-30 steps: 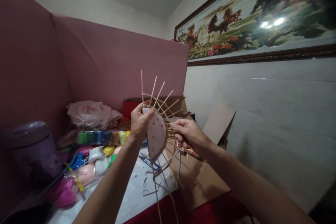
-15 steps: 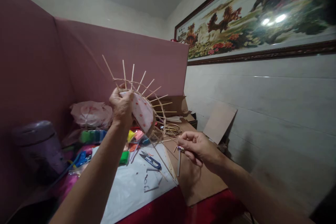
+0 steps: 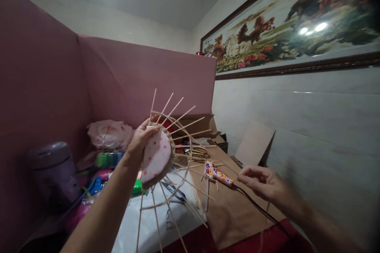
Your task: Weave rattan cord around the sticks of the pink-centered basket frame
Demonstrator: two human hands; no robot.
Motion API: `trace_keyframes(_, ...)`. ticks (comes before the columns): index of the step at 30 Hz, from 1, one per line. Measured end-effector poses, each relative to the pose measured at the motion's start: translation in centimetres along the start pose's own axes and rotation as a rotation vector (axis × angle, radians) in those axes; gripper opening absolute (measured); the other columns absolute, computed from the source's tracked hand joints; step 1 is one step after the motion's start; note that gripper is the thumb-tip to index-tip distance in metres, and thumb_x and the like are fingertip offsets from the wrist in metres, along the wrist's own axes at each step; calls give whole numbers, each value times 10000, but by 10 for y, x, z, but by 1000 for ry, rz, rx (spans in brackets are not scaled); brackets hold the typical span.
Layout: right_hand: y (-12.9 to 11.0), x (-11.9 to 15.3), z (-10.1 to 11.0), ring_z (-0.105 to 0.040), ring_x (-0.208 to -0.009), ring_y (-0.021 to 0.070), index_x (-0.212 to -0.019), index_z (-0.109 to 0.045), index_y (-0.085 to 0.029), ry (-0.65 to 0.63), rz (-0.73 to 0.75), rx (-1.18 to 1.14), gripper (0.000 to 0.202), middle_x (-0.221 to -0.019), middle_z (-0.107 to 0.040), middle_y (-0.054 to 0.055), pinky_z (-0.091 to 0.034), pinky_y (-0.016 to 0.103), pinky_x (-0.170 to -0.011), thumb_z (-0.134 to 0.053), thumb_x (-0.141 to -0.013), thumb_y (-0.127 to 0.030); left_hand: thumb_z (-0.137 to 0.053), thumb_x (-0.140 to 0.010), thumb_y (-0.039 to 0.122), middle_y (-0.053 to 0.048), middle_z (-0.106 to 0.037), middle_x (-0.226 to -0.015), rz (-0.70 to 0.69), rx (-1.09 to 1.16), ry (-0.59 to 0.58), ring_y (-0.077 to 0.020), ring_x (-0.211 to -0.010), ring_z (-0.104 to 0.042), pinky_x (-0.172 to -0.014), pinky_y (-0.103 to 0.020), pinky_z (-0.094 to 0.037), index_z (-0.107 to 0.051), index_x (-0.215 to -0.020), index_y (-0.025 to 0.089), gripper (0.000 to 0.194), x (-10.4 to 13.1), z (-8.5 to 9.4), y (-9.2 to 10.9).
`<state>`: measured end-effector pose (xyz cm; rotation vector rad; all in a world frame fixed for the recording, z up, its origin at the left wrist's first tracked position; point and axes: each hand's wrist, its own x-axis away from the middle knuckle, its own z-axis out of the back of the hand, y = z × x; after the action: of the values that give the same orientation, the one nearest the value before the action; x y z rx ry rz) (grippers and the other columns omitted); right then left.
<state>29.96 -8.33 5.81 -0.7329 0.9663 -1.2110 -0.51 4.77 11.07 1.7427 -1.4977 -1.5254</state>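
**Holding a spotted half-round panel (image 3: 157,152) at centre, with a thin strand (image 3: 228,165) out to the right**

Gripping the panel by its upper edge with the left hand (image 3: 139,138), closed, thumb across the front. Pinching the strand with the right hand (image 3: 264,182), right of centre, thumb and fingertips nearly together, other fingers loosely bent; leading back from there towards the cord ring (image 3: 189,130), and hanging in a faint tail below.

Faced with dotted cloth and edged with a woven rim; fitted all along the curve with thin sticks (image 3: 175,109), fanning up, right and down. Joined partway out by the ring, apart from the rim. Done, by the look of it: facing, edging and one arc of cord. Left open: the gaps between rim and ring, and the bare stick ends.

Lying below the strand: a flower-patterned tool (image 3: 218,174) with a black lead (image 3: 261,210), on brown board (image 3: 231,213). Partly hidden behind the lower sticks: blue snips (image 3: 175,191) on a white sheet (image 3: 127,225). Perhaps apt to snag: stick tips near the board, and the tail, hanging close to the lead. Seen at lower left: coloured packets (image 3: 107,159) and a purple flask (image 3: 55,174).
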Motion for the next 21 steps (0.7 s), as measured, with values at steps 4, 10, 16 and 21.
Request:
trace_keyframes(4, 16, 5, 17, -318, -474, 71, -680, -601, -172, 59, 7, 81, 345, -547, -405, -37, -242, 193, -412, -578, -755, -508, -641, -664, 140, 12, -634, -704, 50, 90, -54, -103, -511, -590, -458, -194, -482, -502, -1145, 185, 503, 9, -7, -9)
trace_keyframes(10, 13, 9, 38, -433, -530, 107, -662, -597, -177, 138, -44, 75, 363, -577, -493, -9, -346, 200, -471, -603, -706, -537, -603, -672, 98, -60, -679, -941, 84, 218, -95, -123, -658, -640, -586, -209, -517, -472, -1213, 203, 565, 13, -15, -18)
trace_keyframes(16, 7, 8, 45, -440, -568, 112, -623, -601, -174, 134, -41, 156, 361, -600, -514, 1, -354, 196, -498, -609, -701, -527, -589, -712, 97, -11, -673, -727, 162, 223, -80, -112, -550, -616, -507, -194, -499, -452, -1250, 219, 568, 22, -13, -23)
trace_keyframes(21, 14, 10, 50, -334, -448, 71, -620, -561, -176, 82, -86, 137, 378, -509, -407, -44, -280, 188, -411, -592, -711, -541, -587, -712, 83, 2, -656, -696, 174, 240, -87, -103, -538, -608, -507, -190, -496, -427, -1276, 227, 603, 27, -14, -27)
